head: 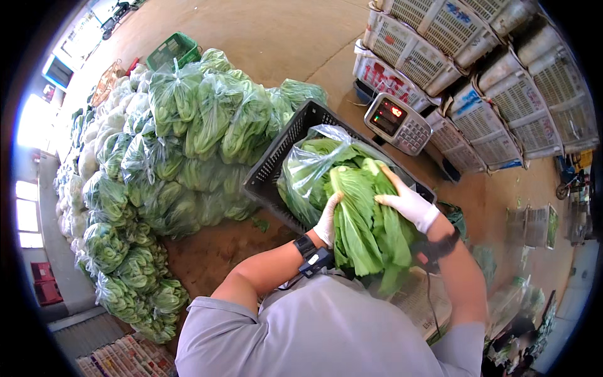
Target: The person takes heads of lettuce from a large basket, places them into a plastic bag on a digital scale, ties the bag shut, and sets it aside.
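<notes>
Between my hands is a bunch of leafy green vegetables [360, 217], stem ends pointing away from me and leaves hanging toward my body. My left hand [328, 219], in a white fingertip-less glove, grips the bunch's left side. On the right side, my right hand [409, 200] holds it with the thumb and fingers spread around the stems. Beneath and beyond the bunch, a clear plastic bag [306, 165] with more greens lies in a black plastic crate [268, 162]. A digital scale display [398, 123] with lit digits and a keypad stands just past the crate's right side.
Bagged greens [188, 141] are piled high at the left. Stacked white plastic crates [485, 89] rise at the right. A green crate [173, 51] sits behind the pile. Close to my right side is another pale crate [421, 301]. A cable hangs from my right wrist.
</notes>
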{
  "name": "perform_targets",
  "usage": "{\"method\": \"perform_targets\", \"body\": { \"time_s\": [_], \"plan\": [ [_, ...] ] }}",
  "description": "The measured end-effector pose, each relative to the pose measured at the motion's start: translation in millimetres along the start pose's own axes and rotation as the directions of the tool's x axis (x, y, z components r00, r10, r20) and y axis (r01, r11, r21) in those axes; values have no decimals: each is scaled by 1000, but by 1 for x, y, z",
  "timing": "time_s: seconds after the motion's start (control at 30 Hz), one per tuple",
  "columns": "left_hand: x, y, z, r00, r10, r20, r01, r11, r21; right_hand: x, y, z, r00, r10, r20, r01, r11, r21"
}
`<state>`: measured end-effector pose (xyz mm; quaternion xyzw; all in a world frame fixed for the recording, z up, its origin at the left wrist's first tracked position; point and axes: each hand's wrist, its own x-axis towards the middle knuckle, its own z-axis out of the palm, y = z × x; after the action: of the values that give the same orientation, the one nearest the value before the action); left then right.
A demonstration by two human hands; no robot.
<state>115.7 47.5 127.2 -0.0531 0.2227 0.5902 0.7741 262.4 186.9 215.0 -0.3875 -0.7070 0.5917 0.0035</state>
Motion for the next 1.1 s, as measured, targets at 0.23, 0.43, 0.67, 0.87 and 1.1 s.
{"method": "perform_targets", "body": {
  "time_s": [0.23,0.43,0.67,0.87,1.1],
  "plan": [
    [28,77,-69,928,315,-199,-291,946,142,157,2,5,939,-24,343,11,999,38],
    [71,55,-110,468,838,-280,350,115,930,210,65,82,980,194,-50,-167,656,-736],
    [-10,76,-70,863,361,-354,-20,725,688,179,84,60,883,-354,-308,100,784,-613],
    [-61,144,-67,762,578,-290,-151,596,789,83,41,48,673,-418,-611,267,907,-325],
    [-42,192,-83,513,815,-270,-368,493,788,18,81,61,574,-66,-816,310,940,142]
  ]
}}
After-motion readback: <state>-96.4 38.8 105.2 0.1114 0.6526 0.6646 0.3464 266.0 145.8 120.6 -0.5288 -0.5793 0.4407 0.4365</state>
